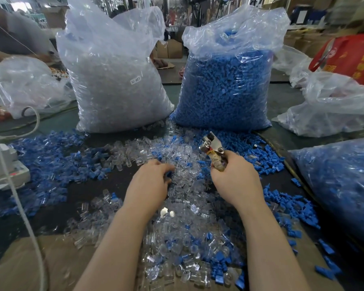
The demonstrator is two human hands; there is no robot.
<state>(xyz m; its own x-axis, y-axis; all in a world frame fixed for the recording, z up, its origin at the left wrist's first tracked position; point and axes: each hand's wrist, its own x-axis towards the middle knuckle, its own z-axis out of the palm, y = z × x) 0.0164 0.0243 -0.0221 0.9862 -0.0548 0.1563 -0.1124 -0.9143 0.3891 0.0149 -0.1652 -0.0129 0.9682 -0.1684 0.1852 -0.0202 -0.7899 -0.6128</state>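
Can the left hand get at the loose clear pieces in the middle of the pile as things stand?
Most likely yes. The left hand has its fingers right at the clear pieces; nothing covers them, and the right hand, gripping the metal tool, is off to one side.

The left forearm [118, 238] and right forearm [267, 238] are bare and slender, and the left hand [149, 183] and right hand [235, 181] are bare too.

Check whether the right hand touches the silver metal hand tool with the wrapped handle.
Touching. The head view shows the right hand with its fingers curled round the wrapped handle of the silver metal hand tool, with no gap between them.
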